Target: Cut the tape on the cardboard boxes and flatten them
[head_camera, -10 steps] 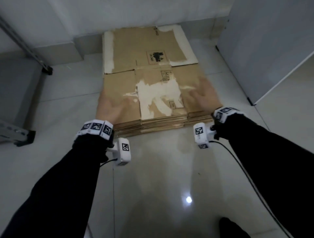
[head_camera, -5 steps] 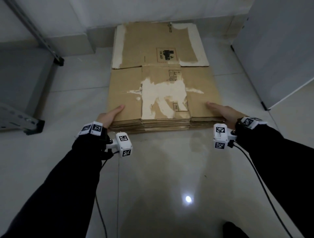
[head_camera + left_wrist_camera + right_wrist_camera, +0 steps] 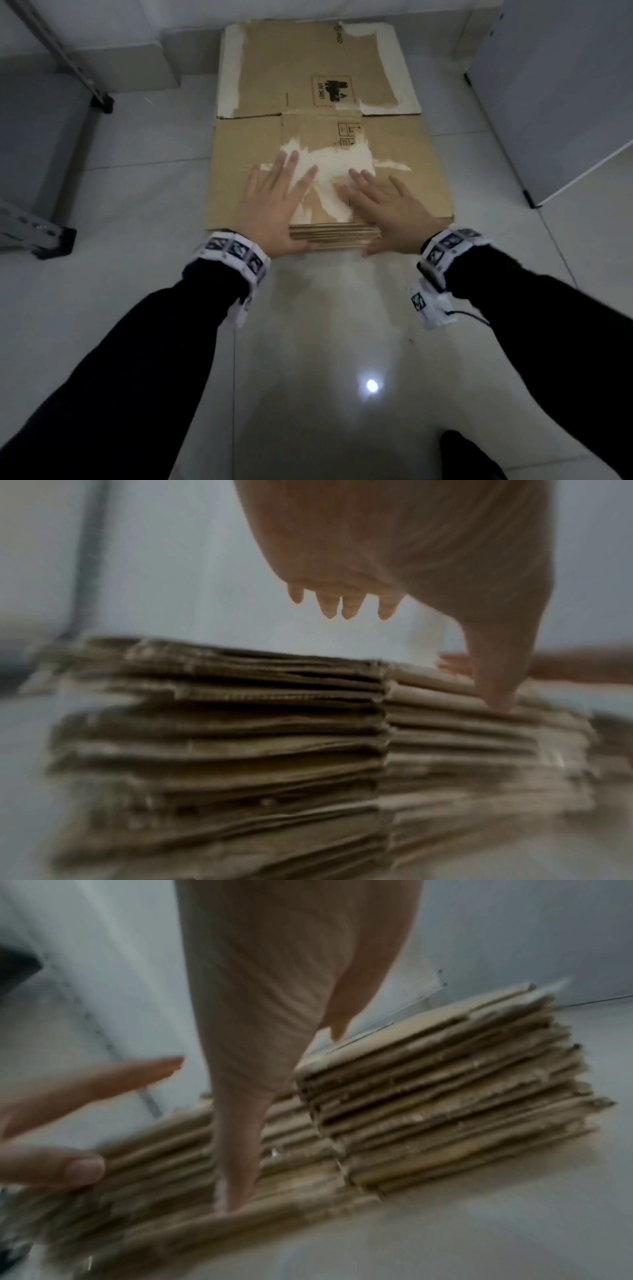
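Observation:
A stack of flattened brown cardboard boxes [image 3: 411, 192] lies on the tiled floor, its top sheet torn white in the middle. My left hand [image 3: 274, 205] lies flat on the top near the front edge, fingers straight and spread. My right hand [image 3: 390, 209] lies flat beside it, a little to the right. Both thumbs reach down over the layered front edge [image 3: 335, 236]. In the left wrist view the left thumb [image 3: 496, 696] touches the stack's layered edges [image 3: 222, 737]. The right wrist view shows the right thumb [image 3: 236, 1177] against the stack's front edge [image 3: 445, 1096].
A metal rack leg [image 3: 99, 99] and a rack foot [image 3: 51, 240] stand to the left. A white panel [image 3: 565, 102] rises at the right. The wall runs just behind the stack. A dark shoe [image 3: 466, 455] shows at the bottom, with shiny tiles around it.
Both hands left the stack's front corners, where they held its sides, and now lie flat on top near the middle. The camera has come closer to the stack.

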